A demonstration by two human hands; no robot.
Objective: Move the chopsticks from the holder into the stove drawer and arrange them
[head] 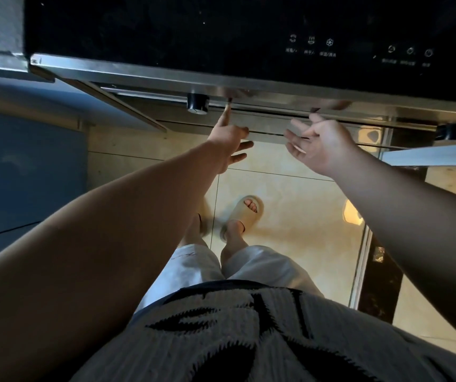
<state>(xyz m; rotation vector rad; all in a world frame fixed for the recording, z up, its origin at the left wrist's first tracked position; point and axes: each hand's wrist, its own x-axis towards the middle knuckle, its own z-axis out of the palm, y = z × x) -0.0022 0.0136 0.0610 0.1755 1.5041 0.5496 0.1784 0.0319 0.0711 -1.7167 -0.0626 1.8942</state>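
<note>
Shirt fills lower frame. Left hand and right hand, both empty, fingers spread, reach the drawer front. Judged step: opening; next, an even outward pull.

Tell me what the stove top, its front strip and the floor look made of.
Stove top: likely black glass, glossy, with white printed icons. Front strip: looks like brushed stainless steel, with a grey sheen and blurred reflections. Floor: probably glazed beige tile, with dark joint lines and a bright glare patch.
</note>
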